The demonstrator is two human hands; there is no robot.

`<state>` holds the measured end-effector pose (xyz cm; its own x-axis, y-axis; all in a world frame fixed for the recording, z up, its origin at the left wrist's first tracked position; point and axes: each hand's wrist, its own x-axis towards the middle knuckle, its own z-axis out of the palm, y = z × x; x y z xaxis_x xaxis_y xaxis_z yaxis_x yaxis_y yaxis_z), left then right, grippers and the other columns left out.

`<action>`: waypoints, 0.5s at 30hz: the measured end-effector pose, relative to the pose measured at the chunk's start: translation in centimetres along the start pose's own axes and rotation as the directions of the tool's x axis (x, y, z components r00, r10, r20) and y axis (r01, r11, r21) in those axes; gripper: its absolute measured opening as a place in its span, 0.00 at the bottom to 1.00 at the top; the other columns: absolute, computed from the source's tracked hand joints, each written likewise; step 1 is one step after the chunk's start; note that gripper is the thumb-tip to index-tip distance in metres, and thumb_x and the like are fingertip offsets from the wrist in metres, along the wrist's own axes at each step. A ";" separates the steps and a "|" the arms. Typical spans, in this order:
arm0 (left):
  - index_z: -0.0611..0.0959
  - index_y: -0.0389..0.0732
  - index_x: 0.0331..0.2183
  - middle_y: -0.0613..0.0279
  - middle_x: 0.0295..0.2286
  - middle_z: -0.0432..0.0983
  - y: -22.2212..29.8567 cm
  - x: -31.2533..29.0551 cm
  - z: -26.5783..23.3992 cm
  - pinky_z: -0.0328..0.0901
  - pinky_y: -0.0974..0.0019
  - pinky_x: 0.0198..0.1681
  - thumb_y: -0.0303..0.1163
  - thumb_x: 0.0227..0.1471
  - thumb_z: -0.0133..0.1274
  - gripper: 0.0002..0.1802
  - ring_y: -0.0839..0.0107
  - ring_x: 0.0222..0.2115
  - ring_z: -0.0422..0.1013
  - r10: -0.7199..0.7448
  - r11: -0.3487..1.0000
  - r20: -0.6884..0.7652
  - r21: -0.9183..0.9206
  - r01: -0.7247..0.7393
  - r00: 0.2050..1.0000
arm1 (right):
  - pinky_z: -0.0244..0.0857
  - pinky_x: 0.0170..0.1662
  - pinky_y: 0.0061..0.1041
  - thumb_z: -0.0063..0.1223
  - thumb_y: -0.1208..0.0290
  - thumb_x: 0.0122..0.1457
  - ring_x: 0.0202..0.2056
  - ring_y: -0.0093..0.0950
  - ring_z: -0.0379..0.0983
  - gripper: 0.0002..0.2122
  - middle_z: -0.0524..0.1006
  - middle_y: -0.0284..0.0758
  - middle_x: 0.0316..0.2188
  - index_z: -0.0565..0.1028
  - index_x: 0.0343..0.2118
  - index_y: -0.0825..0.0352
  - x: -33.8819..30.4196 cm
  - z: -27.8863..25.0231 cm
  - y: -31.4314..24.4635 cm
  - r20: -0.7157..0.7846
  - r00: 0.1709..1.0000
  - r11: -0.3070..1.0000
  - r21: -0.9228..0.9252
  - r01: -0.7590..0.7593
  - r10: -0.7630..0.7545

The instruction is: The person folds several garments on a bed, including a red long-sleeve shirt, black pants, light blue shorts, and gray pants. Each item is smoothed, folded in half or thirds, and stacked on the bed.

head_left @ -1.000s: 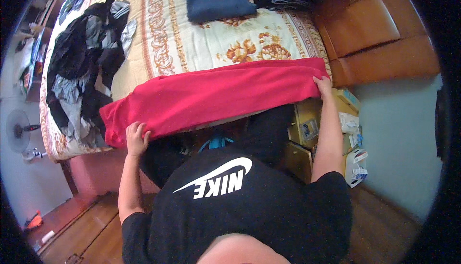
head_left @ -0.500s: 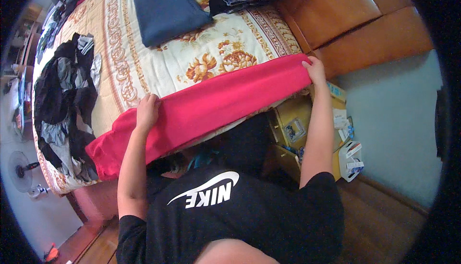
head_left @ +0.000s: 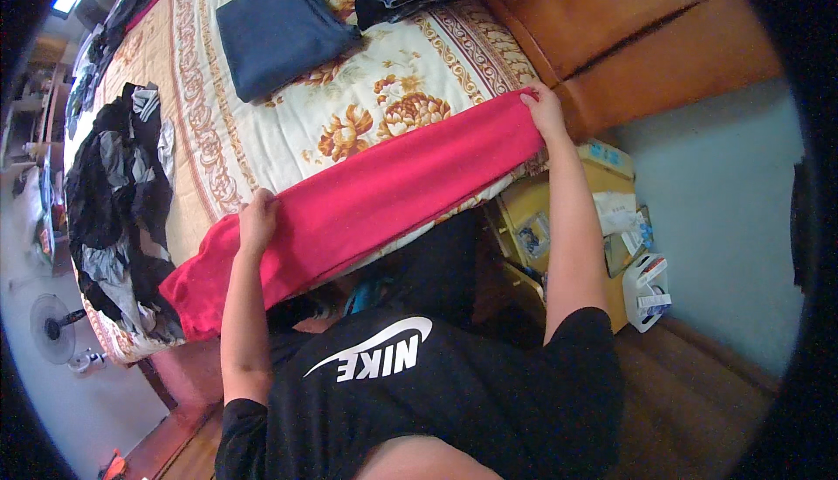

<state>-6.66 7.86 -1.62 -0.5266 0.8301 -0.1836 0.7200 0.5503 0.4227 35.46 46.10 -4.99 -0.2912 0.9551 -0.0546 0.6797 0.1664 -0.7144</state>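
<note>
Red cloth (head_left: 393, 179): lengthwise along the near edge of the bed (head_left: 297, 135)
Left hand (head_left: 257, 221): at its far edge; cannot tell whether the grip is clamped
Right hand (head_left: 546, 113): grip clamped on its right end

A home bedroom is indicated by a bed (head_left: 292, 135), with clothes (head_left: 118, 188) strewn on its left and a headboard (head_left: 602, 9) set at its right.

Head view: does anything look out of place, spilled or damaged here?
One thing: the dark and grey clothes lie in a loose, tangled heap on the bed's left side, untidy beside the neatly folded blue garment. I see nothing plainly spilled or damaged.
</note>
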 end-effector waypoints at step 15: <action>0.51 0.50 0.56 0.59 0.57 0.43 -7.5 -11.4 -0.7 0.42 0.37 0.50 0.38 0.43 0.53 0.41 0.60 0.58 0.42 -0.130 0.878 -0.408 0.376 0.296 0.904 | 0.63 0.36 0.43 0.45 0.58 0.54 0.34 0.46 0.70 0.16 0.74 0.47 0.31 0.66 0.43 0.61 -4.6 0.7 1.2 -0.257 0.966 0.844 -0.522 -0.127 -0.013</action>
<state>-6.41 -5.85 -2.06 -0.7541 0.6414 0.1412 0.6459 0.7632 -0.0168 37.12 41.77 -6.04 -0.1178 0.9837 0.1359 0.9615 0.1472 -0.2320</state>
